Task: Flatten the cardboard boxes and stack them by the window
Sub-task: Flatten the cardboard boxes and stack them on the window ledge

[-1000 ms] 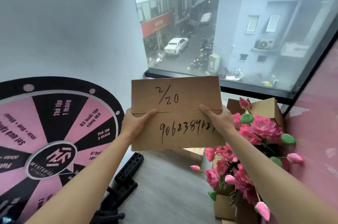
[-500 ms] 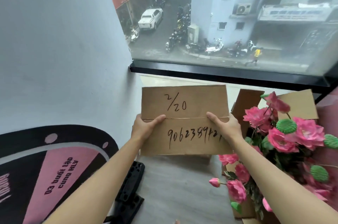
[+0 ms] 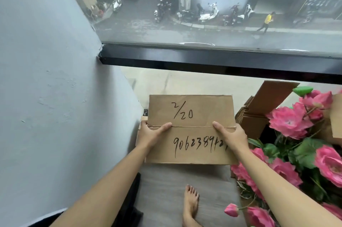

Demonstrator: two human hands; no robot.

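The flattened box (image 3: 190,128) hangs between both hands, its marked face toward the camera and its long axis running left to right, parallel to the black window frame (image 3: 203,60) beyond it. The left hand (image 3: 150,134) clamps the box's left edge, thumb lying across the front along the centre seam and the other fingers hidden behind the board; the right hand (image 3: 231,137) clamps the right edge the same way, thumb on the seam. Each hand sits at about mid-height of the box, so neither is nearer the window frame than the other, and the board looks level. The box is on the near side of the window frame, above the pale floor strip (image 3: 181,82) that runs just under the frame, and close beside the grey wall (image 3: 64,97) on the left. A sliver of other cardboard (image 3: 143,118) shows at the box's left edge, behind it, which may be a pile already begun there, though I cannot tell how much lies beneath. To the right of the box stands an opened carton (image 3: 259,113) with pink flowers (image 3: 288,123) in front of it. As I judge it, the coming move is downward and slightly toward the window frame, keeping the long axis parallel to it, both hands lowering together and letting go once the board rests flat
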